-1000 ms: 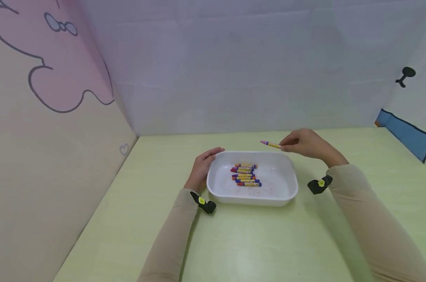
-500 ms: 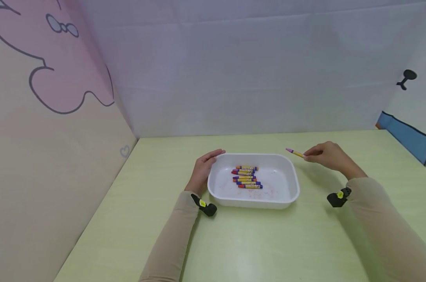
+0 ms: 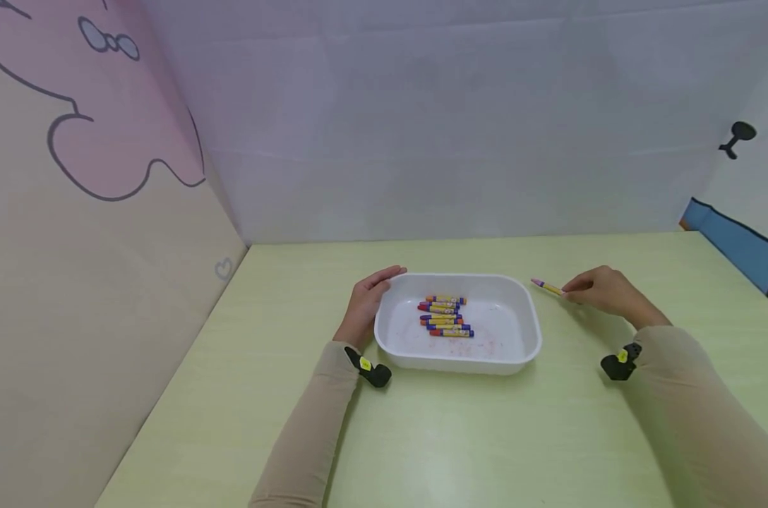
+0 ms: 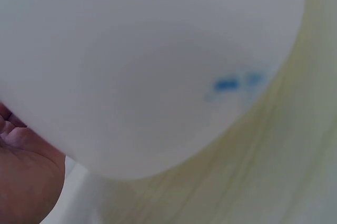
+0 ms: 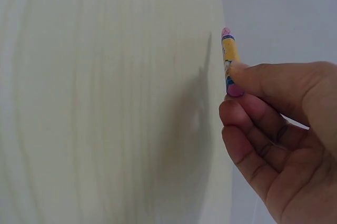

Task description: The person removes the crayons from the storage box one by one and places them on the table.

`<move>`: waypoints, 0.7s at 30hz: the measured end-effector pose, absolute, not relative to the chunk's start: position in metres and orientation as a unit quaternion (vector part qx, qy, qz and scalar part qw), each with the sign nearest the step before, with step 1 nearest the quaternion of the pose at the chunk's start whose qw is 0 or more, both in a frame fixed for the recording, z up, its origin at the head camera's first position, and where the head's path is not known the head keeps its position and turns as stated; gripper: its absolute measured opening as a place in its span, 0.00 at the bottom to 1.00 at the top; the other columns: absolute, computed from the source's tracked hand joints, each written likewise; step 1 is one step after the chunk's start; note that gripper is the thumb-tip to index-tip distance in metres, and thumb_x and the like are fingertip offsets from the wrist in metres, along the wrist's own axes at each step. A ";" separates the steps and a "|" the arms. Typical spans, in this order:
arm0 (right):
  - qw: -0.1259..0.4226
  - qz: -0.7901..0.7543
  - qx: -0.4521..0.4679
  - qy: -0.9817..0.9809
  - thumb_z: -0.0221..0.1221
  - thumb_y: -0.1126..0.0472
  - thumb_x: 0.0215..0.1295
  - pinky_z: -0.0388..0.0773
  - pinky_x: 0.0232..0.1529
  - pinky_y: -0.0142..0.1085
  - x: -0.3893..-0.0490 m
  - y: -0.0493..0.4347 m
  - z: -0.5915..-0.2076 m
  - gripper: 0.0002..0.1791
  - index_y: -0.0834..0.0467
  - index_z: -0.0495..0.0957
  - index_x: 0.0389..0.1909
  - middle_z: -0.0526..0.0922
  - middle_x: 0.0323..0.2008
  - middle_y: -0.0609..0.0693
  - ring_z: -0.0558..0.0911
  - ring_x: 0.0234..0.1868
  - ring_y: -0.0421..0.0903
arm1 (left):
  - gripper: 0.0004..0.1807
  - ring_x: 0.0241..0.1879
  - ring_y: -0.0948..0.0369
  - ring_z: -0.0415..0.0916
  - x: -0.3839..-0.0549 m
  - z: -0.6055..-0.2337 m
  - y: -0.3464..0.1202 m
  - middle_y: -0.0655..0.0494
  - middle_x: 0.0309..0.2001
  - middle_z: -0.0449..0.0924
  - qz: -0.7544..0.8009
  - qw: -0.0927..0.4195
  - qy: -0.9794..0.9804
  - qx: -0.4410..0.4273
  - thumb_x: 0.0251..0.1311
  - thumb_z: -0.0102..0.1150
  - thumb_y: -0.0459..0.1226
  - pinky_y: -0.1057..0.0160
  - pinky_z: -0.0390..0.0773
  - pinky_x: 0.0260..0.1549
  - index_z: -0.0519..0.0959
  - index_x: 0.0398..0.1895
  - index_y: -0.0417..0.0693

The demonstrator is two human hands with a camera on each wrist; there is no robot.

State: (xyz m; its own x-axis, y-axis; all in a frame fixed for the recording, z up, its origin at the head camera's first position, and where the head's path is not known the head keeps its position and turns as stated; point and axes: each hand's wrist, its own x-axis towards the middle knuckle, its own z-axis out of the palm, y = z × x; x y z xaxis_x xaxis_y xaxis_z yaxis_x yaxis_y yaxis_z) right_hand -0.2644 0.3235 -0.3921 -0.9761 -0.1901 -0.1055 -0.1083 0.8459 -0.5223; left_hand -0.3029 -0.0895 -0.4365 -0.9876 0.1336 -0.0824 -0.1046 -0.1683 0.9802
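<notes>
My right hand [image 3: 606, 291] pinches a crayon [image 3: 547, 286] between thumb and fingers, just right of the white tray [image 3: 457, 363]. In the right wrist view the crayon [image 5: 230, 50] has a yellow wrapper, a pink tip and a purple base, and stands over the table beside its shadow. My left hand [image 3: 361, 303] lies along the tray's left side, fingers extended toward its far left corner and touching the rim. Inside the tray, several crayons [image 3: 447, 317] with yellow wrappers lie roughly parallel, left of centre. The left wrist view is mostly filled by the tray's blurred outer wall [image 4: 131, 76].
The pale yellow-green table [image 3: 454, 437] extends around the tray. A whitish sheet [image 3: 454, 127] stands behind its back edge, and a wall with a pink cartoon drawing [image 3: 117, 148] rises at the left. Small pinkish marks show on the tray floor.
My right hand has carried the pink-tipped crayon from above the tray's far right edge rightward and down toward the table. My left hand and the tray stay in place.
</notes>
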 end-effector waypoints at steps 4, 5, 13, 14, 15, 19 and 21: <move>0.084 -0.266 -0.070 0.958 0.61 0.55 0.63 0.74 0.33 0.33 -0.263 0.324 -0.396 0.19 0.67 0.81 0.45 0.86 0.37 0.57 0.79 0.36 0.44 | 0.17 0.61 0.59 0.73 -0.303 -0.436 -0.090 0.56 0.58 0.79 0.761 0.083 0.644 0.015 0.70 0.46 0.33 0.60 0.76 0.58 0.79 0.57 0.50; 0.086 -0.266 -0.069 0.958 0.61 0.55 0.63 0.73 0.33 0.32 -0.262 0.324 -0.397 0.19 0.67 0.81 0.45 0.86 0.37 0.57 0.79 0.35 0.43 | 0.17 0.61 0.59 0.73 -0.303 -0.436 -0.091 0.56 0.59 0.79 0.759 0.084 0.646 0.016 0.70 0.45 0.33 0.60 0.76 0.58 0.78 0.57 0.51; 0.095 -0.277 -0.055 0.954 0.61 0.53 0.63 0.71 0.31 0.32 -0.260 0.324 -0.402 0.20 0.66 0.81 0.45 0.84 0.37 0.57 0.75 0.33 0.42 | 0.17 0.61 0.58 0.74 -0.304 -0.435 -0.092 0.55 0.59 0.79 0.758 0.080 0.648 0.022 0.70 0.46 0.33 0.59 0.76 0.58 0.79 0.57 0.49; 0.098 -0.280 -0.054 0.953 0.61 0.53 0.63 0.71 0.32 0.32 -0.260 0.323 -0.402 0.20 0.66 0.80 0.45 0.84 0.37 0.57 0.75 0.33 0.42 | 0.17 0.61 0.58 0.74 -0.304 -0.435 -0.092 0.54 0.58 0.79 0.758 0.078 0.647 0.022 0.70 0.46 0.33 0.59 0.76 0.58 0.79 0.57 0.49; 0.101 -0.281 -0.054 0.953 0.61 0.53 0.63 0.72 0.32 0.32 -0.260 0.324 -0.402 0.20 0.66 0.80 0.45 0.84 0.37 0.57 0.75 0.34 0.42 | 0.17 0.60 0.58 0.74 -0.304 -0.435 -0.092 0.54 0.58 0.79 0.758 0.077 0.648 0.021 0.69 0.45 0.32 0.59 0.76 0.58 0.79 0.57 0.48; 0.109 -0.284 -0.051 0.951 0.62 0.52 0.63 0.72 0.33 0.32 -0.260 0.325 -0.402 0.20 0.66 0.80 0.46 0.84 0.38 0.56 0.76 0.35 0.42 | 0.17 0.60 0.58 0.75 -0.304 -0.435 -0.090 0.54 0.58 0.79 0.761 0.074 0.644 0.018 0.69 0.45 0.32 0.59 0.76 0.59 0.79 0.56 0.47; 0.108 -0.282 -0.050 0.952 0.62 0.52 0.62 0.72 0.33 0.32 -0.259 0.325 -0.402 0.21 0.66 0.80 0.45 0.84 0.38 0.56 0.76 0.35 0.42 | 0.17 0.60 0.58 0.75 -0.303 -0.435 -0.090 0.53 0.58 0.79 0.763 0.074 0.642 0.017 0.69 0.45 0.32 0.59 0.75 0.59 0.79 0.56 0.47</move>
